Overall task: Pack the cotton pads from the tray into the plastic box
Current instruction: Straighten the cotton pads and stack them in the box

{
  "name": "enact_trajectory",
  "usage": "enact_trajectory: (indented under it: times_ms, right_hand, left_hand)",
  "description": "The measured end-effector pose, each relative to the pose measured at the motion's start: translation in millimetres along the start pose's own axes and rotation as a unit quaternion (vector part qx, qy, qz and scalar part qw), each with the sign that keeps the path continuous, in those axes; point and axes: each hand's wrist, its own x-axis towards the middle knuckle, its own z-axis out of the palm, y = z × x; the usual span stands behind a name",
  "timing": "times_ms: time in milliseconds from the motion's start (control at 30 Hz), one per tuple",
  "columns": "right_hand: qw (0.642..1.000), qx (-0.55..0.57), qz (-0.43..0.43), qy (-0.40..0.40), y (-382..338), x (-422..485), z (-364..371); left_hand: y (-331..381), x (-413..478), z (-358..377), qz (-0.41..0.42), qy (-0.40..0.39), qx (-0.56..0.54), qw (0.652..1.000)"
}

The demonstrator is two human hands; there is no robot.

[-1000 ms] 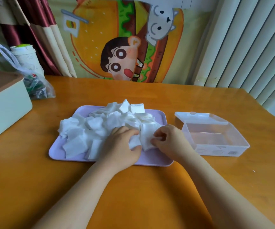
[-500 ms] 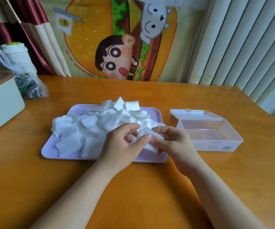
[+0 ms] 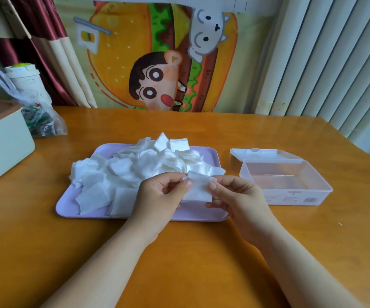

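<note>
Pinching thin white square cotton pad (image 3: 199, 190) | left hand (image 3: 158, 197) + right hand (image 3: 237, 197) grip opposite edges

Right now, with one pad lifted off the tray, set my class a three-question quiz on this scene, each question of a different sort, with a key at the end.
1. Fill in the blank: the plastic box stands to the ___ of the tray.
2. Multiple choice: of the left hand and the right hand, which pinches the lifted cotton pad? A: the left only. B: the right only. C: both hands.
3. True or false: the box already holds some pads.

Key
1. right
2. C
3. false; the box is open and empty
</note>
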Motion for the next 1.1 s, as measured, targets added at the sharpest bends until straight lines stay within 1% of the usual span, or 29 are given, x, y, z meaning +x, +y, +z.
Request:
enact_trajectory:
  times_ms: [100, 200, 267, 400, 467, 533, 633, 700, 767, 900, 1100]
  right_hand:
    - [0.998, 0.005, 0.020, -0.056, -2.3, 1.1, -4.4]
    - [0.997, 0.006, 0.027, -0.072, -1.5, 0.8, -6.9]
    - [0.997, 0.023, 0.035, -0.064, -0.7, 0.7, -7.8]
    - [0.998, 0.042, 0.047, 0.001, -2.6, 2.5, -12.1]
    - [0.998, 0.041, 0.050, 0.015, -3.7, 3.3, -14.3]
    - [0.998, 0.036, 0.052, 0.017, -4.2, 3.7, -14.4]
    - [0.999, 0.030, 0.039, 0.007, -2.9, 3.7, -12.9]
    - [0.999, 0.017, 0.037, -0.023, -3.7, 1.7, -10.4]
    - [0.998, -0.004, 0.040, -0.047, -5.1, -1.1, -7.2]
    - [0.998, -0.012, 0.033, -0.050, -4.4, -2.9, -3.7]
    - [0.997, -0.013, 0.034, -0.065, -5.2, -4.3, -2.9]
  left_hand:
    - [1.9, -0.6, 0.1, -0.006, 0.013, -0.017, 1.000]
    - [-0.3, -0.6, 0.3, -0.008, 0.017, -0.018, 1.000]
    - [-1.0, -1.1, -0.6, -0.009, 0.021, -0.030, 0.999]
    - [1.4, 5.7, -8.0, -0.012, 0.057, -0.047, 0.997]
    - [3.7, 9.3, -14.0, -0.007, 0.075, -0.050, 0.996]
    - [6.4, 9.2, -16.5, -0.008, 0.060, -0.054, 0.997]
    - [10.1, 2.4, -9.5, -0.018, -0.024, -0.062, 0.998]
    - [7.8, -1.4, -4.0, -0.014, -0.065, -0.040, 0.997]
    - [6.0, -3.5, -0.9, -0.011, -0.067, -0.023, 0.997]
    - [3.6, -3.2, -0.7, -0.013, -0.042, -0.033, 0.998]
    - [3.7, -2.9, 0.5, -0.010, -0.039, -0.034, 0.999]
